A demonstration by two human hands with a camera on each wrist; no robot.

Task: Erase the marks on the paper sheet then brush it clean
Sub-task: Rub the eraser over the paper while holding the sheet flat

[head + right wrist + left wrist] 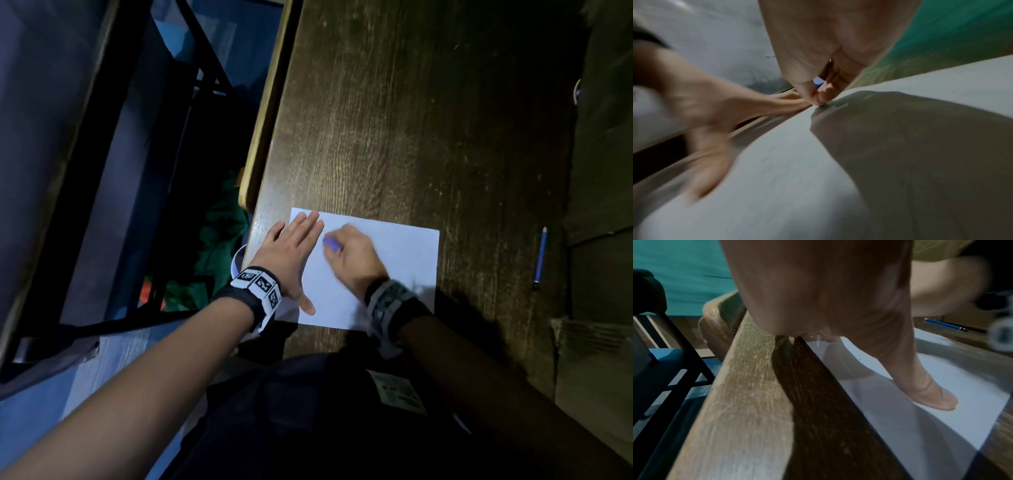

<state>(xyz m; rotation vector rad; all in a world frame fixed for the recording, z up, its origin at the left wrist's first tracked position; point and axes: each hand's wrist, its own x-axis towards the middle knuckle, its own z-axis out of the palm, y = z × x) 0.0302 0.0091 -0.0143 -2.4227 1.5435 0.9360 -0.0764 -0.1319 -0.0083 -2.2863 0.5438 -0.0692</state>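
- The worktop (428,120) is dark wood, and the paper sheet (404,260) lies on it near the front edge.
- The left hand (291,253) lies flat with straight fingers on the sheet's left part and holds it still.
- The right hand (352,253) has its grip closed around a small blue eraser (331,243) and presses it on the paper.
- A blue pencil (540,258) lies apart, to the right.
- The erasing step seems in hand; next, I think, comes a light brushing of the crumbs off the sheet.

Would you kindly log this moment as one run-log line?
step: erasing | left hand: flat, pressing white paper sheet | right hand: gripping small blue eraser on sheet | blue pencil: idle on wooden table
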